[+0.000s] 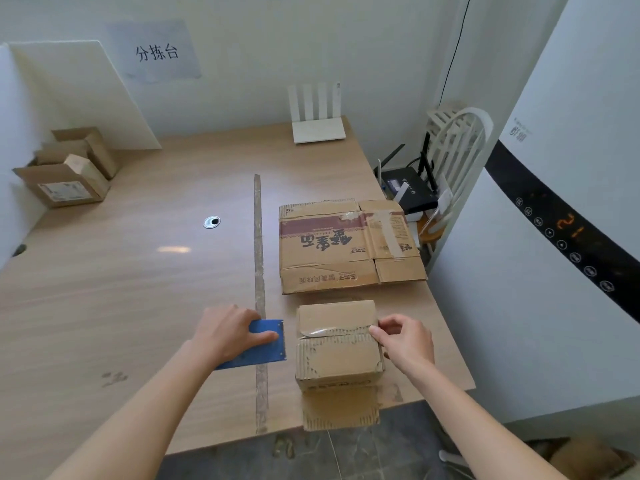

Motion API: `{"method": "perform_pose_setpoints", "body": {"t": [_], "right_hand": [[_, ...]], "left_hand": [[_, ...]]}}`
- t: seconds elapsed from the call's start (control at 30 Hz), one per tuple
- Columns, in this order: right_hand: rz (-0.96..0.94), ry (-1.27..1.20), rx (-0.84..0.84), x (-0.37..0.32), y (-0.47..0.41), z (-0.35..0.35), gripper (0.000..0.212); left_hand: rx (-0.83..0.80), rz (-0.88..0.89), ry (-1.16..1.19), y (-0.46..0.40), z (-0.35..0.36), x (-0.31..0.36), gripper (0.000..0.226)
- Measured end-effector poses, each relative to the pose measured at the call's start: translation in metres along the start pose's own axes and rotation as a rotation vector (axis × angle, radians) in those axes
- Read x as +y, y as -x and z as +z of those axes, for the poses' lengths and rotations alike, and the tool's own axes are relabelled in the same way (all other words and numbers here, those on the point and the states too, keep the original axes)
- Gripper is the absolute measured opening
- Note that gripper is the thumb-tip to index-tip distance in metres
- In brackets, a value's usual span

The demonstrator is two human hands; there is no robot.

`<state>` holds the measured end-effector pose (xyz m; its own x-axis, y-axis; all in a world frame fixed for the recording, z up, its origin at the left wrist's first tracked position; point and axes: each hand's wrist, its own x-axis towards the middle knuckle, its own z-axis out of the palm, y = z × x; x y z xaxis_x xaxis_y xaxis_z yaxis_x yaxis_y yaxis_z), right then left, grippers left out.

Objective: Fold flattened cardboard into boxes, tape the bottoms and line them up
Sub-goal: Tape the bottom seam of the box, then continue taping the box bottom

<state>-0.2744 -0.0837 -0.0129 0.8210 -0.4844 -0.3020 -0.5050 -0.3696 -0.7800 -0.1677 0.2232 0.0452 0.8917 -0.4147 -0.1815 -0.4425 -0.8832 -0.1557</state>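
Left hand (228, 332) grips blue flat rectangular tool (265, 353) on wooden surface (138, 271) | right hand (405, 344) pinches seam edge of small brown cardboard box (339, 362)

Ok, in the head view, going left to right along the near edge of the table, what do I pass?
left hand → blue tool it holds → small folded box → right hand pinching the box's right edge.

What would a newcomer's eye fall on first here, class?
The small box near the front edge of the table, tape on its seam, with the right hand pinching its right side. Beside it, the left hand holds a blue tool; printed flattened cardboard lies behind.
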Motion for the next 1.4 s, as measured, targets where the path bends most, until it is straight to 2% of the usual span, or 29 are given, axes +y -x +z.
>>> {"method": "perform_pose_setpoints", "body": {"t": [0.13, 0.23, 0.37, 0.5, 0.57, 0.6, 0.67, 0.73, 0.8, 0.83, 0.93, 1.07, 1.13, 1.2, 1.27, 1.37, 1.4], "right_hand": [[-0.005, -0.017, 0.019, 0.006, -0.003, -0.001, 0.014], [-0.025, -0.031, 0.025, 0.013, -0.005, -0.005, 0.012], [-0.071, -0.037, -0.012, 0.009, 0.004, -0.001, 0.026], [-0.136, 0.010, -0.006, -0.001, 0.012, 0.006, 0.033], [-0.138, 0.011, 0.002, 0.001, 0.012, 0.007, 0.034], [-0.129, 0.009, 0.005, 0.002, 0.011, 0.006, 0.034], [-0.115, 0.015, 0.006, 0.004, 0.010, 0.006, 0.033], [-0.123, 0.031, 0.022, 0.003, 0.012, 0.007, 0.034], [-0.129, 0.026, 0.030, 0.001, 0.013, 0.007, 0.034], [-0.127, 0.023, 0.029, 0.000, 0.013, 0.007, 0.034], [-0.122, 0.029, 0.025, 0.000, 0.014, 0.007, 0.033], [-0.122, 0.016, 0.029, -0.002, 0.016, 0.009, 0.032], [-0.120, 0.032, 0.030, -0.001, 0.019, 0.011, 0.032], [-0.129, 0.061, 0.014, 0.000, 0.022, 0.012, 0.036], [-0.226, 0.155, -0.026, -0.001, 0.022, 0.008, 0.049], [-0.483, 0.378, -0.217, -0.009, 0.013, -0.006, 0.062], [-0.528, 0.442, -0.312, -0.012, 0.009, -0.011, 0.059]], "left_hand": [[-0.047, -0.031, -0.132, -0.002, 0.030, 0.029, 0.047], [0.036, -0.226, 0.080, 0.015, 0.060, 0.025, 0.051], [0.176, -0.241, 0.199, 0.035, 0.084, 0.009, 0.049], [-0.037, -0.314, 0.242, 0.042, 0.109, 0.003, 0.063], [-0.093, -0.355, 0.277, 0.046, 0.116, 0.009, 0.067], [-0.055, -0.382, 0.275, 0.046, 0.116, 0.013, 0.068], [0.139, -0.412, 0.281, 0.047, 0.111, 0.028, 0.065], [0.355, -0.402, 0.519, 0.049, 0.089, 0.052, 0.056], [0.405, -0.330, 0.814, 0.051, 0.060, 0.082, 0.057], [0.399, -0.298, 0.869, 0.051, 0.049, 0.096, 0.061], [0.264, -0.231, 1.001, 0.050, 0.049, 0.128, 0.067], [0.005, -0.374, 1.614, 0.045, 0.049, 0.141, 0.072], [-0.115, -0.422, 1.726, 0.041, 0.049, 0.134, 0.073], [-0.237, -0.353, 1.687, 0.039, 0.049, 0.120, 0.068], [-0.247, -0.266, 1.446, 0.036, 0.046, 0.105, 0.064], [0.001, -0.398, 0.908, 0.031, 0.047, 0.096, 0.086], [0.123, -0.436, 0.799, 0.033, 0.045, 0.100, 0.083]]}}
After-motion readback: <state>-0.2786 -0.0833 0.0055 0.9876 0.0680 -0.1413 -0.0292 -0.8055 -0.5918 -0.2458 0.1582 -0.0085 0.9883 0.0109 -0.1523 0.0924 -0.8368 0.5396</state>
